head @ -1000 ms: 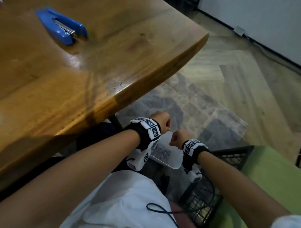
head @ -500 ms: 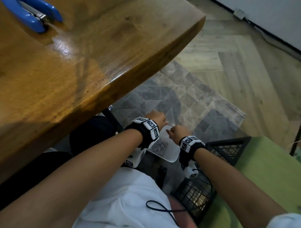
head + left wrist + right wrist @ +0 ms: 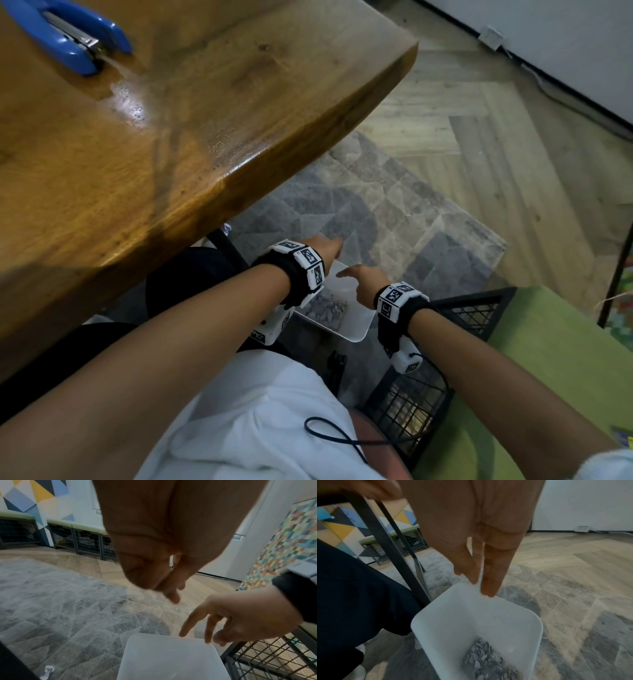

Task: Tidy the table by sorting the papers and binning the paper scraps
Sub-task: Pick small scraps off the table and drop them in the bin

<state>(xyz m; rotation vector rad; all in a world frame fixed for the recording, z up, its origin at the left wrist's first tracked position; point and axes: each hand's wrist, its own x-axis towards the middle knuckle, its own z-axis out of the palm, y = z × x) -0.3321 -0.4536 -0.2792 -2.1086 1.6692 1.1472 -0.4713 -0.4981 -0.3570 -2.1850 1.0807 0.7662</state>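
Observation:
A white bin stands on the floor beside my chair, below the table edge. Grey paper scraps lie in a heap at its bottom. My left hand hangs over the bin's far rim, fingers pointing down and holding nothing. My right hand is just right of it, over the bin, with straight fingers aimed into the opening and nothing in them. In the left wrist view the right hand nearly touches the bin's rim.
The wooden table fills the upper left, with a blue stapler on it. A black wire crate under a green cushion stands right of the bin. A dark table leg and my knee are left of it. A grey rug lies beneath.
Both hands were curled into fists above the bin; their fingers have since straightened and point down into it. My head has tilted further down.

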